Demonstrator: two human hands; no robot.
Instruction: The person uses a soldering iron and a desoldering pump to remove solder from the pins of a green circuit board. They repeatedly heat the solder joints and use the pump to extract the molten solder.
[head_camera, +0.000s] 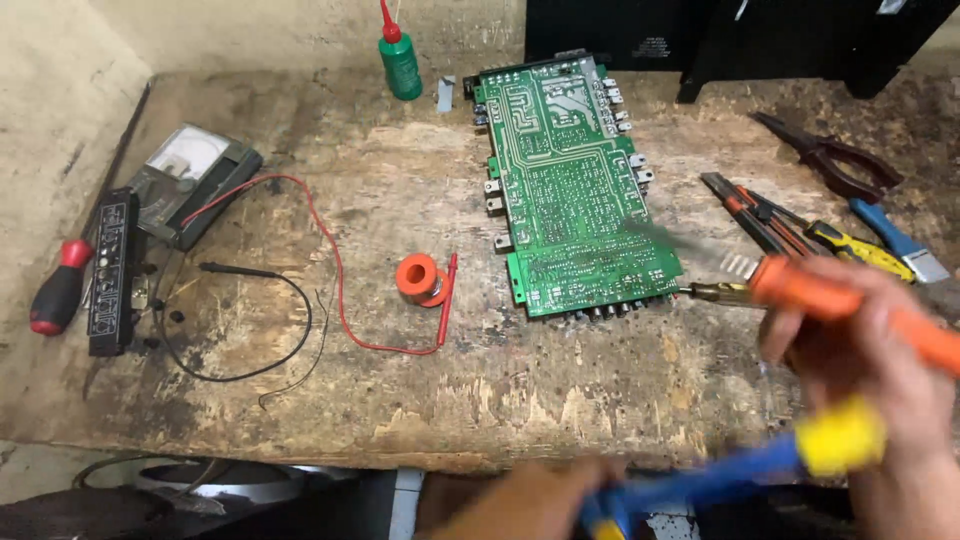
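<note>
My right hand grips an orange-handled soldering iron. Its metal tip points left and ends just off the lower right corner of a green circuit board, which lies solder side up on the wooden bench. At the bottom edge, my left hand holds the blue end of a blurred blue and yellow tool. The tool's yellow part lies against my right hand. An orange solder spool sits left of the board.
A grey meter with red and black leads, a black strip and a red-handled screwdriver lie at the left. A green bottle stands at the back. Pliers, cutters and a blue-handled tool lie at the right.
</note>
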